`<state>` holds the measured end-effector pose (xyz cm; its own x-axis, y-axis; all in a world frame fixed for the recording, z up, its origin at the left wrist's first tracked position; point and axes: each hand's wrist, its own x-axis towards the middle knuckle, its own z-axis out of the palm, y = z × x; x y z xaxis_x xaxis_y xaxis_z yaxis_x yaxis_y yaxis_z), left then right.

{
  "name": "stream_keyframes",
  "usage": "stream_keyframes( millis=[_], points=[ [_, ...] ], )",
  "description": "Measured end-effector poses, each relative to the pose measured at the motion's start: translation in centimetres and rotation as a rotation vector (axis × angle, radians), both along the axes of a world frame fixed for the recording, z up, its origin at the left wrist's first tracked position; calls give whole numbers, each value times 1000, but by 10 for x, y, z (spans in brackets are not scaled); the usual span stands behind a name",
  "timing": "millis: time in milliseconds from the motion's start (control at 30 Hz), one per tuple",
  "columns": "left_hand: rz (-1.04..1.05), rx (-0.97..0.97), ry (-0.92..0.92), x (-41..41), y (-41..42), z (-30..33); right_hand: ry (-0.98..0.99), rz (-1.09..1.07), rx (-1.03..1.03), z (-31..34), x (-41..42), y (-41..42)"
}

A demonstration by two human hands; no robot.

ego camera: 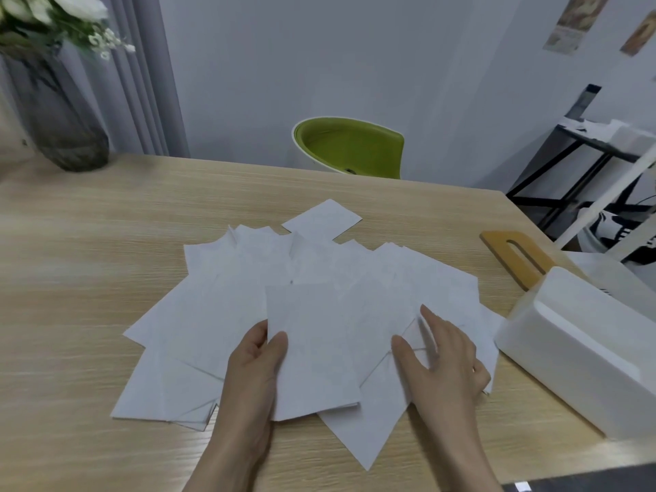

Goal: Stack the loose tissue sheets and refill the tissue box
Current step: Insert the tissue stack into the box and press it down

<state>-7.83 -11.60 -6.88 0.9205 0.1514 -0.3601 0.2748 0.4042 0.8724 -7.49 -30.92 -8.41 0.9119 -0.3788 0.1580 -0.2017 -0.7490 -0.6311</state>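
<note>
Your left hand (253, 363) is pinching a small squared-up stack of tissue sheets (312, 349), thumb on top and fingers tucked under its left edge. Your right hand (443, 353) is lying flat with its fingers straight, pressing down on the loose tissue sheets (227, 296) just beside that stack; the two hands are sitting near each other, with the stack between them. Those loose sheets are fanning out under and beyond both hands, overlapping at all angles, one lying alone at the far edge of the spread. To the right of your right hand, the white tissue box (575, 353) is sitting with no lid on it, and its wooden lid (514, 257) is lying beyond the box. All of this is resting on a pale wood-grain table (88, 243). Far to your left a glass vase of white flowers (60, 111) is standing; straight ahead a green chair (351, 147) is facing a grey wall, with a black shelf (582, 150) off to the right.
</note>
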Motion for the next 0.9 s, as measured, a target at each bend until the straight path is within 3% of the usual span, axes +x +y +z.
stream_keyframes(
  millis=[300, 567, 900],
  points=[
    [-1, -3, 6, 1, 1, -3, 22, 70, -88, -1, 1, 9],
    [0, 8, 8, 2, 1, -5, -144, 196, -125, -5, 2, 33],
    [3, -11, -14, 1, 2, -8, -149, 161, 284, 6, 4, 23]
  ],
)
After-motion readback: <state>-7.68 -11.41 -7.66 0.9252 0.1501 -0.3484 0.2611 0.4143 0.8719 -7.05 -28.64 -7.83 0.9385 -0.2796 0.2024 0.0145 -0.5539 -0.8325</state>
